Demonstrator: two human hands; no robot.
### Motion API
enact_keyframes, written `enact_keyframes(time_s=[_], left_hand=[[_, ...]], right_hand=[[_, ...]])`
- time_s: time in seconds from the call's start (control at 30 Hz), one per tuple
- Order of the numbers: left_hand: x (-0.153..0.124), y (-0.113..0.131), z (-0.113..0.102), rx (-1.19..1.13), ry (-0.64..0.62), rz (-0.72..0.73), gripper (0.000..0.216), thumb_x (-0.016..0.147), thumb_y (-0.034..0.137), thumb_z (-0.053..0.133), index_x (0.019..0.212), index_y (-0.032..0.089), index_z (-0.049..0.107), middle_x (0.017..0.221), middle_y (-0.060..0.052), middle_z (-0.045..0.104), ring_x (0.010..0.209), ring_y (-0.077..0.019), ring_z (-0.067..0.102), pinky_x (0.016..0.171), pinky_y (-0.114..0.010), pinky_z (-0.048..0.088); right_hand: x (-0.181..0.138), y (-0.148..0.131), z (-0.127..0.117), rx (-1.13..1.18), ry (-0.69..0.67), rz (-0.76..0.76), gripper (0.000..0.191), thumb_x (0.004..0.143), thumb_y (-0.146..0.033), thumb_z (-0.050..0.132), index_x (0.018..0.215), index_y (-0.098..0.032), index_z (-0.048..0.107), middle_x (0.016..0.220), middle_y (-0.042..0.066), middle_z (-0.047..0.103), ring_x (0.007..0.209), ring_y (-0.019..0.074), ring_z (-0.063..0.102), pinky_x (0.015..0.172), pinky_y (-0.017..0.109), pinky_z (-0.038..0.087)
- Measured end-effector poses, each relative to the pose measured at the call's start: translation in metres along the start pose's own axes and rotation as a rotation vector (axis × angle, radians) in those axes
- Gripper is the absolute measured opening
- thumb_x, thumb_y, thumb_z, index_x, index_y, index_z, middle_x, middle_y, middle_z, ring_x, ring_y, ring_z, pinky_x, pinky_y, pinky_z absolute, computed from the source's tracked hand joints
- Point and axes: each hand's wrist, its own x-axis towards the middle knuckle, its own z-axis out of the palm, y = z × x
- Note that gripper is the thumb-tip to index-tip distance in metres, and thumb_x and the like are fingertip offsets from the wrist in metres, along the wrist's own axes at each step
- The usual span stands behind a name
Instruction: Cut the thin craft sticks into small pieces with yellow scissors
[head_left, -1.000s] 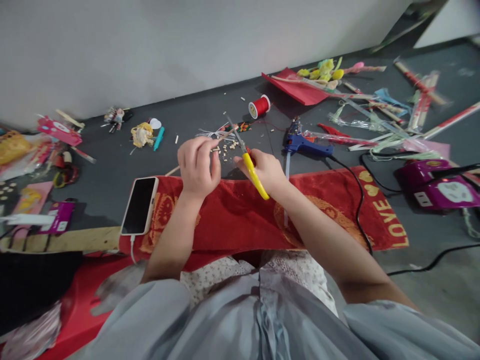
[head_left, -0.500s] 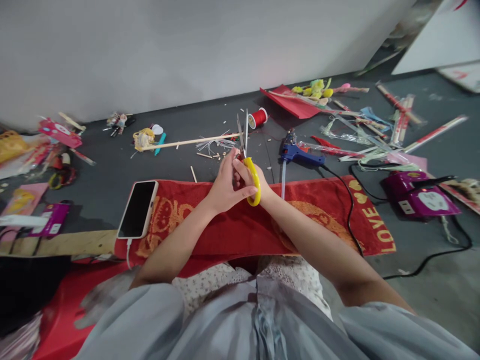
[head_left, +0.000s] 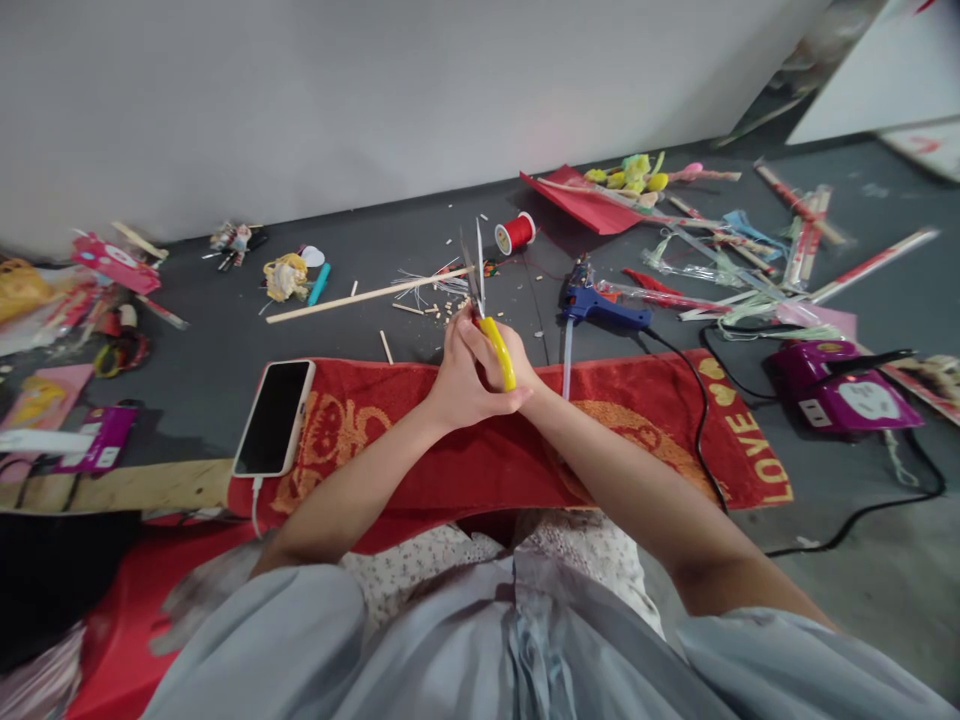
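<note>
Both hands meet above the far edge of a red towel (head_left: 645,440). My right hand (head_left: 517,372) grips the yellow handles of a pair of scissors (head_left: 487,320), whose blades point up and away, slightly apart. My left hand (head_left: 457,375) is closed against the right one at the scissors' handles; what it pinches is hidden. A long thin wooden stick (head_left: 360,297) lies on the dark floor just beyond the hands. Small wood bits and pale fibres (head_left: 431,290) are scattered beside the blades.
A phone (head_left: 275,416) lies on the towel's left end. A blue glue gun (head_left: 600,305) with a black cord, a red thread spool (head_left: 516,232), a purple box (head_left: 840,395) and several craft sticks and wrappers (head_left: 750,260) lie to the right. More craft clutter (head_left: 90,300) sits at left.
A second ago my left hand held the stick against the scissors. The stick now lies on the floor, and my left hand has come over to the scissors' handles.
</note>
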Motion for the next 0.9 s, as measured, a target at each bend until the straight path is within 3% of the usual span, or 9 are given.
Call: enact_keyframes(time_s=[0.47, 0.9], left_hand=[[0.003, -0.004, 0.005, 0.046, 0.092, 0.049, 0.097, 0.054, 0.038, 0.081, 0.133, 0.024, 0.027, 0.136, -0.014, 0.038, 0.136, -0.0334, 0.038, 0.119, -0.053, 0.031], [0.003, -0.011, 0.002, -0.031, 0.065, 0.094, 0.093, 0.063, 0.057, 0.074, 0.137, 0.023, 0.028, 0.138, -0.014, 0.039, 0.139, -0.0329, 0.034, 0.119, -0.052, 0.029]], right_hand=[[0.004, 0.005, 0.004, 0.085, 0.077, 0.000, 0.046, 0.076, -0.067, 0.047, 0.066, -0.022, 0.046, 0.061, -0.001, 0.049, 0.060, 0.0130, 0.043, 0.058, 0.030, 0.036], [0.005, 0.004, 0.006, 0.071, 0.060, 0.005, 0.048, 0.077, -0.069, 0.044, 0.064, -0.023, 0.041, 0.059, -0.002, 0.046, 0.056, 0.0120, 0.040, 0.055, 0.030, 0.035]])
